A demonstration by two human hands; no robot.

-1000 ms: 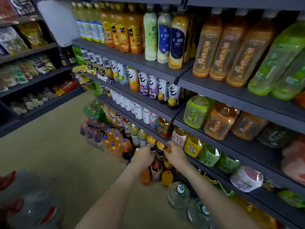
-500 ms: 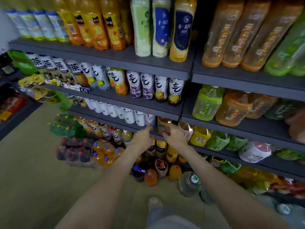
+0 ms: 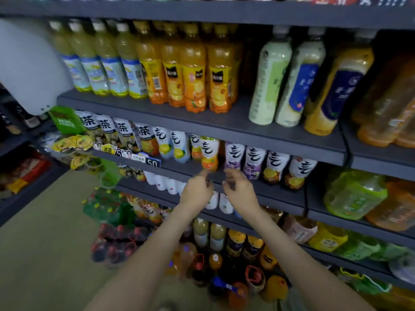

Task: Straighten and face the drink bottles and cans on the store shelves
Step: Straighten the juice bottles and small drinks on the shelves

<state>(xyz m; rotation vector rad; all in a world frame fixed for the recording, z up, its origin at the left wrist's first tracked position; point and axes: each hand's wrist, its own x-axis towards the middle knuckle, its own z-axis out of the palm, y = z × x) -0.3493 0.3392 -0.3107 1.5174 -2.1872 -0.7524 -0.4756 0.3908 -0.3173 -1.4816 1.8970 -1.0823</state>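
Note:
Dark shelves (image 3: 247, 131) carry rows of drink bottles. On the second shelf stand white-labelled bottles, among them an orange-fruit bottle (image 3: 209, 153) and a purple-label bottle (image 3: 234, 157). My left hand (image 3: 197, 189) and my right hand (image 3: 240, 188) hover side by side just below and in front of these two bottles, fingers loosely curled and holding nothing. Neither hand touches a bottle. Orange juice bottles (image 3: 195, 77) and pale tall bottles (image 3: 269, 81) fill the shelf above.
Large green and orange jugs (image 3: 354, 194) sit at the right. Shrink-wrapped packs of dark bottles (image 3: 116, 243) and loose bottles (image 3: 215, 261) stand on the floor below. A price tag strip (image 3: 139, 157) and hanging snack packets (image 3: 71, 142) edge the left shelf.
Both hands have risen from the low shelf of small bottles to the front of the white-labelled bottle shelf. My view has tilted upward.

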